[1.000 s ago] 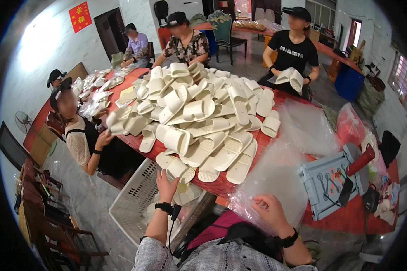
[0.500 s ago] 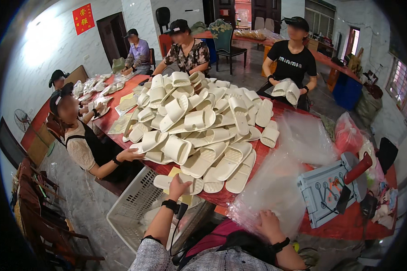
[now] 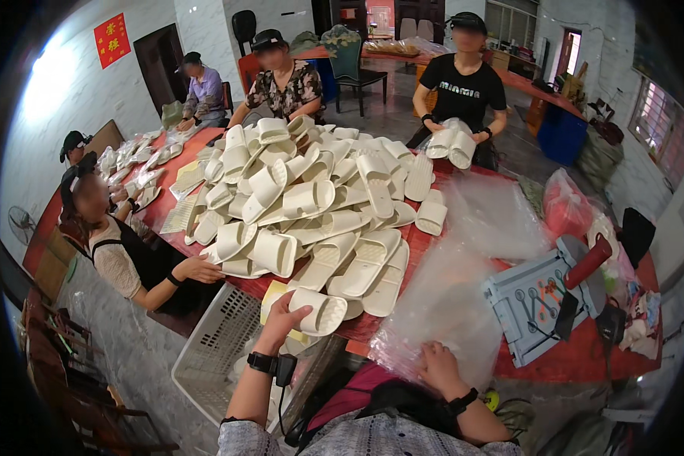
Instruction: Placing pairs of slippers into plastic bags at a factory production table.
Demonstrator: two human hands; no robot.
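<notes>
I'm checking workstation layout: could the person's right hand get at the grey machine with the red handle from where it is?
Probably yes: the right hand rests on clear plastic bags, and the grey machine sits just beyond them with only bags between.

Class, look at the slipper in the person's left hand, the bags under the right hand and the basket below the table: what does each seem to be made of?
Slipper: probably moulded foam or soft plastic; matte cream, one piece, ribbed strap.
Bags: thin clear plastic film; glossy, wrinkled, see-through.
Basket: rigid white plastic, seemingly; regular moulded lattice walls.

Left hand [image 3: 283, 315] reaches forward, fingers curled; right hand [image 3: 437, 367] rests low, fingers spread
</notes>
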